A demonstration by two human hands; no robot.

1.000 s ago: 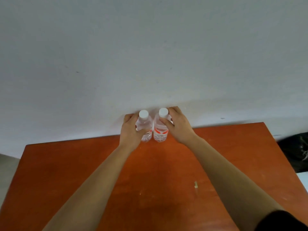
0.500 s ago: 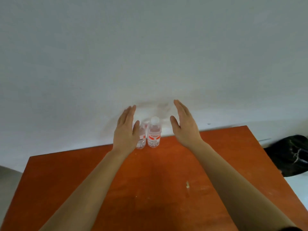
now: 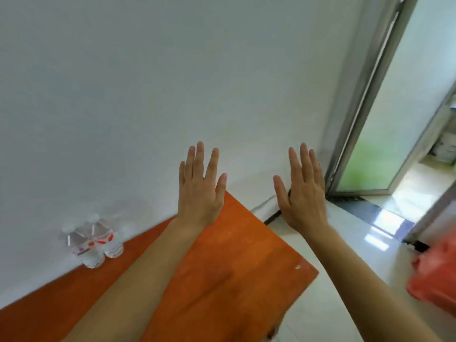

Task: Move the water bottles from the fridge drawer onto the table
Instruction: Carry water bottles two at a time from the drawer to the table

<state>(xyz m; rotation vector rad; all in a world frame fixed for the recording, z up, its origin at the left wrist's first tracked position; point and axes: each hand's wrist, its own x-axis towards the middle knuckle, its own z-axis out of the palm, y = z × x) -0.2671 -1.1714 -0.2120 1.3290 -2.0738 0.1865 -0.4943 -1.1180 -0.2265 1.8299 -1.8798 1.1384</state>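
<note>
- Two water bottles (image 3: 92,239) stand upright, touching each other, on the orange table (image 3: 222,267) at its far edge by the wall; that part looks done.
- The left hand (image 3: 199,191) is flat, fingers spread, holding nothing, well apart from the bottles.
- The right hand (image 3: 302,193) is likewise spread and empty, out past the table's corner.
- The fridge drawer is out of view, so I cannot tell whether more bottles remain.
</note>
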